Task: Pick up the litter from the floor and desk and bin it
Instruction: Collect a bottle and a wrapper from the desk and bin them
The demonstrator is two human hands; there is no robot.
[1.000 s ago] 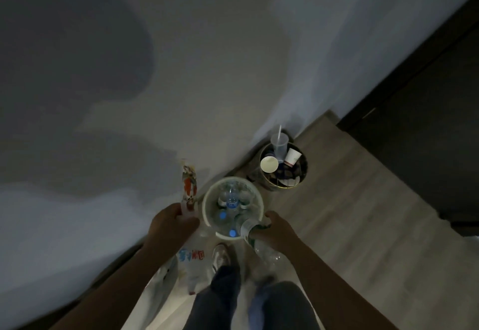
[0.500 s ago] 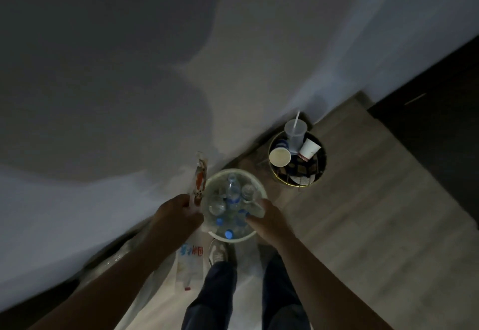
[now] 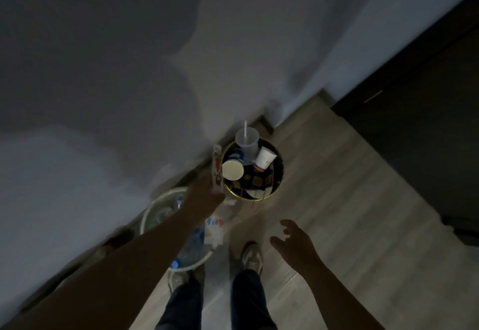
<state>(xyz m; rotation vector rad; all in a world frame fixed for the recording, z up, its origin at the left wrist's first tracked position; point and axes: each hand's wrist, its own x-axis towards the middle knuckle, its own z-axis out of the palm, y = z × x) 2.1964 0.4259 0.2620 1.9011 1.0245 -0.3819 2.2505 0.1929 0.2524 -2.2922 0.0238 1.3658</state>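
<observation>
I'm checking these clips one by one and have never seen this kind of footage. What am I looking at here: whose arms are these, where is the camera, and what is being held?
There is no machine: a person wears a camera on the head, looking down at their own arms, legs and shoes in a dim room. The left hand grips a long snack wrapper and reaches toward a dark round bin by the wall, already stuffed with paper cups and a clear plastic cup with a straw. Nearer the feet stands a white bucket holding plastic bottles. A second printed packet shows below the left hand; whether it is held is unclear. The right hand is open and empty above the wooden floor.
</observation>
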